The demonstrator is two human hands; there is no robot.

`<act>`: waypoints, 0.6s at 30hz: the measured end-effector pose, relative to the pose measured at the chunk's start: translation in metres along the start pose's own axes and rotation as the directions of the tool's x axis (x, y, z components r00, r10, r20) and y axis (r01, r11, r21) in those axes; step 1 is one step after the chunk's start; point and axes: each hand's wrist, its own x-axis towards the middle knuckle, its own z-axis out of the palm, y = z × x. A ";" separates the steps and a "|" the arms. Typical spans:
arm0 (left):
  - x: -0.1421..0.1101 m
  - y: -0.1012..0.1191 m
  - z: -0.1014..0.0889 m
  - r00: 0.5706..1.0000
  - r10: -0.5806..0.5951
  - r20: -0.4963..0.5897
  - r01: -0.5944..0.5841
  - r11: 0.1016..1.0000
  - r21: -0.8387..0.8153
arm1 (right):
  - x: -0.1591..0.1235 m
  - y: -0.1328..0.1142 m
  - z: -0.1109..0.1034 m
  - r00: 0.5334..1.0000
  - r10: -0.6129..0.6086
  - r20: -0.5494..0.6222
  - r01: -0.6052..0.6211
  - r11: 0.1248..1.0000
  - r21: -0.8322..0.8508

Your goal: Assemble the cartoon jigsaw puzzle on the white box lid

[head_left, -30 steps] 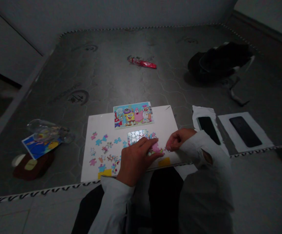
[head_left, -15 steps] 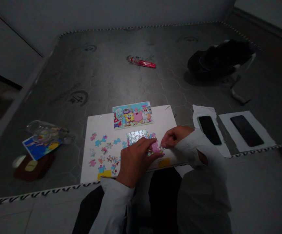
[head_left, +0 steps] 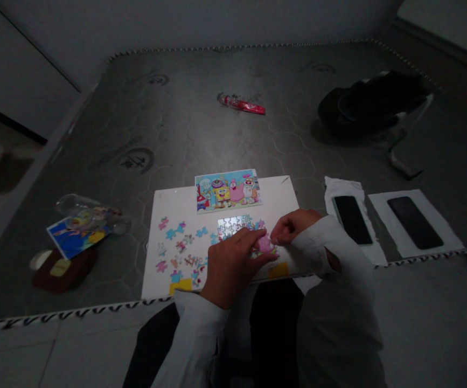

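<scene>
A partly assembled jigsaw puzzle (head_left: pixel 233 225) lies on a white board (head_left: pixel 168 207). Across its lower part reaches my left hand (head_left: pixel 235 264), thumb and forefinger bracketing the pink section (head_left: pixel 264 244) and steadying it. My right hand (head_left: pixel 295 226) is closed in a pinch at the right edge of that section, on what looks like a small puzzle piece mostly hidden by the fingertips. Left of the puzzle, several loose puzzle pieces (head_left: pixel 181 246) are scattered. Behind it lies a cartoon picture card (head_left: pixel 228 192).
Two phones (head_left: pixel 352 220) (head_left: pixel 415 222) rest on white sheets to the right. A dark bag-like object (head_left: pixel 373 105) stands farther back, and a red packaged item (head_left: pixel 243 104) lies at the far middle. A clear plastic bottle (head_left: pixel 90 212), a blue card (head_left: pixel 75 242) and a brown object (head_left: pixel 61 274) are at left.
The camera view has shifted slightly, moving the scene rightward in the picture. My right fingertips are a little closer to the pink section. My left hand keeps its place on the puzzle.
</scene>
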 end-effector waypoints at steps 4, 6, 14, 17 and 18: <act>-0.001 -0.002 0.004 0.997 0.042 -0.064 -0.042 0.999 0.004 | 0.001 -0.003 0.000 1.000 0.022 -0.012 -0.022 1.000 -0.018; -0.001 -0.002 0.005 0.996 0.054 -0.073 -0.054 0.999 0.006 | 0.002 -0.003 0.001 0.999 0.028 -0.024 -0.028 0.999 -0.020; -0.001 -0.002 0.004 0.996 0.050 -0.075 -0.050 0.999 0.006 | 0.002 -0.004 0.006 0.995 0.035 -0.098 -0.037 0.999 -0.012; -0.002 -0.001 0.003 0.997 0.051 -0.058 -0.051 0.999 -0.001 | -0.003 -0.010 0.003 0.996 0.035 -0.085 -0.038 0.999 -0.031; -0.002 -0.001 0.003 0.997 0.052 -0.049 -0.052 0.999 0.000 | -0.005 -0.010 0.002 0.997 0.034 -0.075 -0.036 0.999 -0.035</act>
